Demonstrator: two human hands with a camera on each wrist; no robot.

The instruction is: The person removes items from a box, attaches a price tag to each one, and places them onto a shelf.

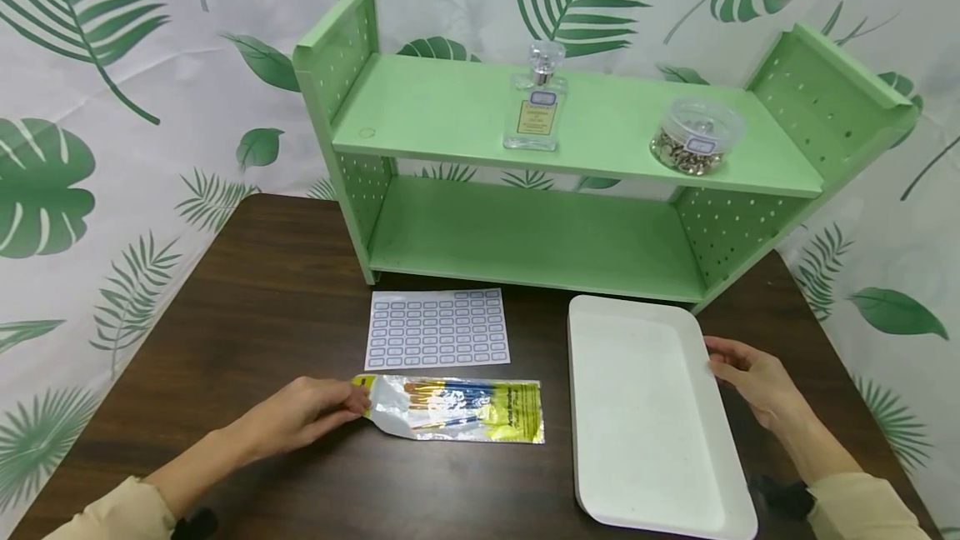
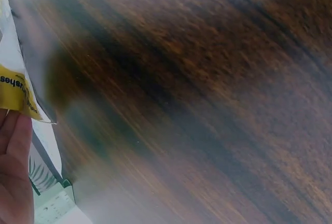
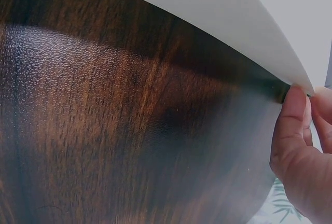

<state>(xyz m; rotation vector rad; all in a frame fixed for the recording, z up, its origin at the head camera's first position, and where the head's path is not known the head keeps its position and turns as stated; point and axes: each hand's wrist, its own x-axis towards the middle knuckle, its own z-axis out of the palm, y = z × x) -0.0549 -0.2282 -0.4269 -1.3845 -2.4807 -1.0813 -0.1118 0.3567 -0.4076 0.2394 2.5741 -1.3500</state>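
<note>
In the head view a clear and yellow packet of paintbrushes point(image 1: 468, 408) lies on the table. My left hand point(image 1: 318, 408) pinches its left end between thumb and fingers. The left wrist view shows the packet's yellow end point(image 2: 14, 90) against the fingertips point(image 2: 21, 125). A white rectangular tray point(image 1: 648, 415) with a low rim is to the right of the packet, its inside bare. My right hand point(image 1: 761, 382) holds the tray's right rim near the far corner. Up close in the right wrist view, thumb and fingers point(image 3: 294, 102) pinch that rim.
Behind stands a green two-tier shelf point(image 1: 536, 236). On its upper board are a glass perfume bottle point(image 1: 536, 111) and a clear round jar point(image 1: 693, 140) of small metal pieces. A sheet of labels point(image 1: 438, 329) lies on the dark wooden table point(image 1: 285, 298) before the shelf.
</note>
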